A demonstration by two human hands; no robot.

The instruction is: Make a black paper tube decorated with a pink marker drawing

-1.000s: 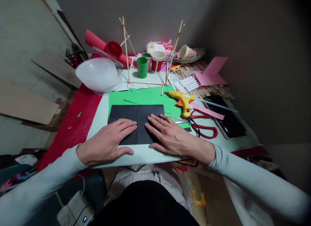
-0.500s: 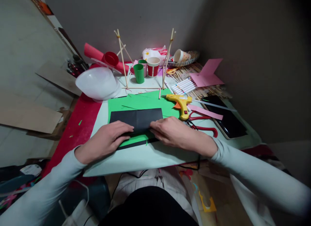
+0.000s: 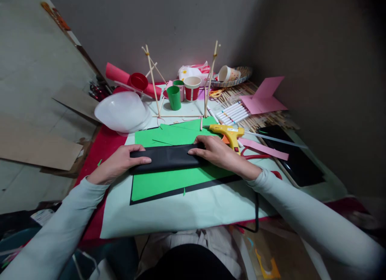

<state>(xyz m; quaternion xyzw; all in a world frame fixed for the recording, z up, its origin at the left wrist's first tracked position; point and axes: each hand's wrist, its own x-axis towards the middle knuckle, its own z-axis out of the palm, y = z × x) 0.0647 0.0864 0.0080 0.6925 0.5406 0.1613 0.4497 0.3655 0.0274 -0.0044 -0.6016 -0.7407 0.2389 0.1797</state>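
Note:
A strip of folded black paper (image 3: pixel 167 157) is held level above the green sheet (image 3: pixel 163 183). My left hand (image 3: pixel 120 164) grips its left end, thumb on the near face and fingers mostly hidden behind. At the right end my right hand (image 3: pixel 215 153) pinches it between thumb and fingers. The green sheet lies on a black sheet, whose edge (image 3: pixel 211 184) shows along the front. Just right of my right hand lies a yellow glue gun (image 3: pixel 230 133). Red-handled scissors (image 3: pixel 256 154) sit partly hidden by my right wrist.
Behind stand a stick frame (image 3: pixel 152 79), a green cup (image 3: pixel 174 98) and a red-and-white cup (image 3: pixel 192 88). White plastic bowls (image 3: pixel 122 111) are at the left. White markers (image 3: pixel 233 113), folded pink paper (image 3: pixel 265 97) and a dark tablet-like object (image 3: pixel 292 155) lie on the right.
The black paper was flat, wide and creased under my hands; now it is a narrower folded strip lifted off the green sheet. My hands have shifted to its two ends.

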